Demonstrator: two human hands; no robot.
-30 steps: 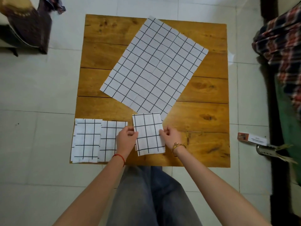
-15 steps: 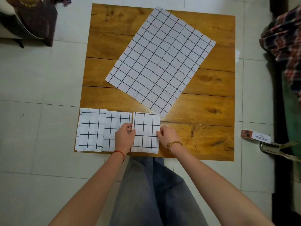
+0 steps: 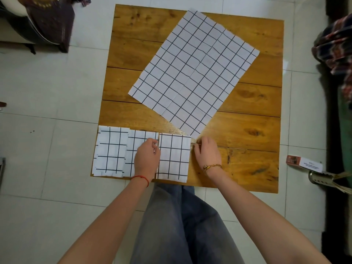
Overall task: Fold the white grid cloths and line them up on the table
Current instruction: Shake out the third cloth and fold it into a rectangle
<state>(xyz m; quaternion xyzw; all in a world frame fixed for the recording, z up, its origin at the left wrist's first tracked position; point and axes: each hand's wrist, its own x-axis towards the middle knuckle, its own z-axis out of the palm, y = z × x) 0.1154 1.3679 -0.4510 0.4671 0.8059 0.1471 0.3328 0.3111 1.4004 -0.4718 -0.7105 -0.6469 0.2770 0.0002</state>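
Three folded white grid cloths lie in a row along the table's near edge: the left one, the middle one and the right one. My left hand rests over the middle cloth and pinches the left edge of the right one with curled fingers. My right hand sits on the wood just beside that cloth's right edge, fingers loosely curled; I cannot tell whether they touch it. A large unfolded grid cloth lies flat and askew across the middle and far part of the wooden table.
The near right part of the table is bare wood. On the tiled floor at the right lie a small box and a metal tool. A chair with dark fabric stands at the far left. Plaid fabric lies at the right.
The right folded cloth was tilted and held off the row; it now lies flat and straight next to the middle one. My right hand has slid off its right edge.
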